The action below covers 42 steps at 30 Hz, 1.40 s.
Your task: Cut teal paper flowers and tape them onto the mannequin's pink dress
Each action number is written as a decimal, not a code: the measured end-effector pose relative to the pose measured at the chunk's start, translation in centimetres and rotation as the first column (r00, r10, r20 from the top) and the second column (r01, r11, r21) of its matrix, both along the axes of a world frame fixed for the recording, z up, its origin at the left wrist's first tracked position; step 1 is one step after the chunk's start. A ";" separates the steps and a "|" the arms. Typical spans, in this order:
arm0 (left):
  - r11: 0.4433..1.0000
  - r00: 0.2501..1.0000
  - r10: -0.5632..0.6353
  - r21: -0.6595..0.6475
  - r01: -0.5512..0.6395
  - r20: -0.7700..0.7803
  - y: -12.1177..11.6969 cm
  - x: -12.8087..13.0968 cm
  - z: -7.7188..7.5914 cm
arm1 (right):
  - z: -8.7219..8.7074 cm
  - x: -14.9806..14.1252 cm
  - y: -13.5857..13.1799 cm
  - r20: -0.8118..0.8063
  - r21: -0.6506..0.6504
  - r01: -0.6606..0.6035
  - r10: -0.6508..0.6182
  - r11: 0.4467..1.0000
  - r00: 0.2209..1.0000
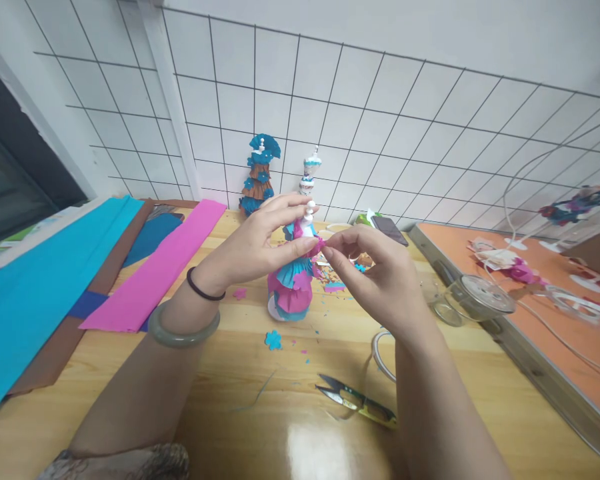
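A small white figurine (291, 297) stands upright on the table, dressed in ruffled pink and blue crepe paper. My left hand (263, 243) reaches around its upper part from the left, with the thumb in front and the fingers behind the white head. Between my right thumb and forefinger is a bit of pink crepe paper (319, 245) at the figurine's upper right side. My right hand (380, 270) is closed in a pinch there. A blue paper flower (273, 340) lies in front of the figurine's base.
Thread snips (357, 401) and a tape roll (383, 357) lie near my right forearm. Crepe paper strips (155, 273) cover the left side. Behind stand a blue-brown figurine (257, 180) and a white one (307, 177). An orange board (555, 340) lies right.
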<state>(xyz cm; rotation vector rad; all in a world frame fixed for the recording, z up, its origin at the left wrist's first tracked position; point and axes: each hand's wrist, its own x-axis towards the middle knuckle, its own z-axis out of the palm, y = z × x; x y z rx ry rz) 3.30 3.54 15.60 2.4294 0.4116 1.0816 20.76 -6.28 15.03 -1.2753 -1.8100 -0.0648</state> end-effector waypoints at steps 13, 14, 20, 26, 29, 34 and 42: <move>1.000 1.000 0.004 0.009 -0.004 0.004 -0.1 0.0 0.0 | -0.1 -0.5 0.2 0.034 0.025 0.002 -0.003 1.000 0.999; 1.000 1.000 0.003 0.012 -0.003 0.002 -0.1 0.0 0.0 | -0.1 -0.5 0.3 0.034 0.024 0.003 -0.004 1.000 0.999; 1.000 1.000 0.014 0.013 -0.014 -0.002 -0.1 0.0 0.1 | -0.1 -0.1 0.2 0.024 0.007 -0.020 0.020 1.000 0.999; 1.000 1.000 0.016 0.012 -0.016 0.000 0.0 0.1 -0.1 | -0.1 0.0 0.1 0.047 0.020 -0.028 0.027 0.999 0.999; 1.000 1.000 0.010 0.017 -0.010 -0.003 0.0 0.1 -0.1 | -0.2 -0.1 0.2 0.044 0.023 -0.023 0.022 0.999 0.999; 1.000 1.000 0.004 0.024 -0.004 0.002 0.0 0.1 0.0 | -0.3 -0.2 0.4 0.060 0.024 -0.024 0.023 0.999 0.998; 1.000 1.000 0.008 0.019 -0.008 -0.013 0.1 0.1 -0.1 | -0.4 -0.3 0.6 0.038 0.046 -0.021 0.019 0.999 0.999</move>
